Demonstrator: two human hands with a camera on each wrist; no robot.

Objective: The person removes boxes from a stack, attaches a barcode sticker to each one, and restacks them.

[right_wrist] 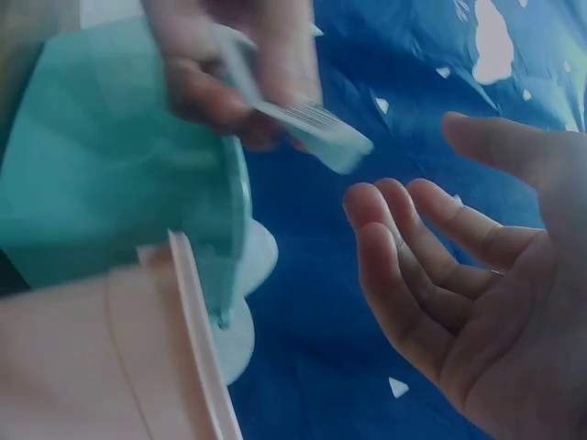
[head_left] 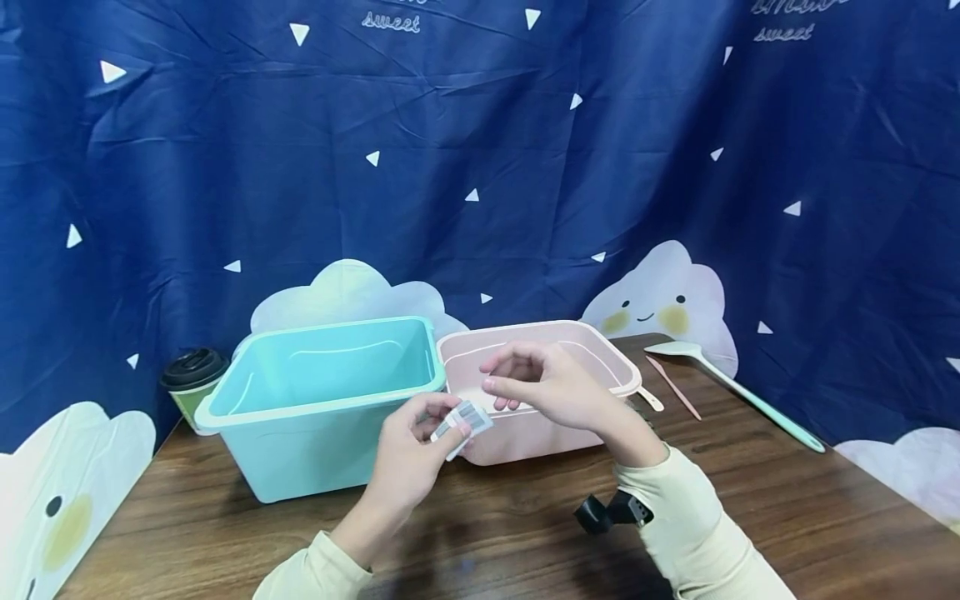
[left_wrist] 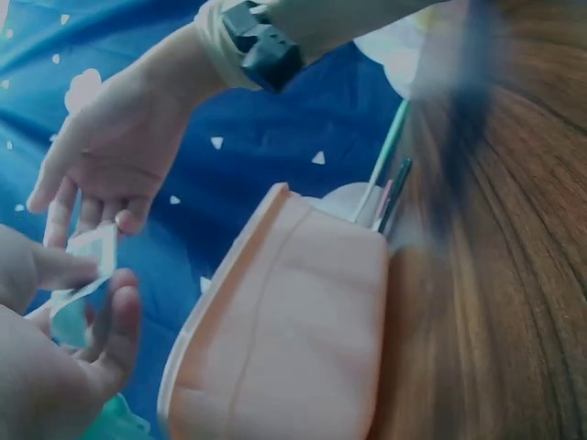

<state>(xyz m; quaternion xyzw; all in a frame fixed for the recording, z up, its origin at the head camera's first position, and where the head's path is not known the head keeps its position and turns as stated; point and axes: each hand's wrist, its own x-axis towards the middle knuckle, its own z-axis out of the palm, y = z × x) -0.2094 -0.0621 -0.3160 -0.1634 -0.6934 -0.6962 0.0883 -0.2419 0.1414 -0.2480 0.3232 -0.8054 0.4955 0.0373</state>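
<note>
My left hand (head_left: pixel 408 450) pinches a small flat white packet (head_left: pixel 474 415) with grey printing between thumb and fingers. It holds the packet above the table, in front of where the two bins meet. Blur in the right wrist view hides what the printing on the packet (right_wrist: pixel 335 147) says. To the right, my right hand (head_left: pixel 558 385) hovers over the near rim of the pink bin (head_left: pixel 517 440). Its fingers are loosely bent and hold nothing; in the right wrist view a gap separates the fingertips (right_wrist: pixel 365 203) from the packet. Behind my left hand stands the teal bin (head_left: pixel 315 450).
A cup with a black lid (head_left: pixel 195 369) stands left of the teal bin. On the right lie a long utensil with a teal handle (head_left: pixel 772 412) and a thin pink stick (head_left: pixel 675 389). A cream handle tip (head_left: pixel 651 399) shows beside the pink bin. A blue curtain hangs behind.
</note>
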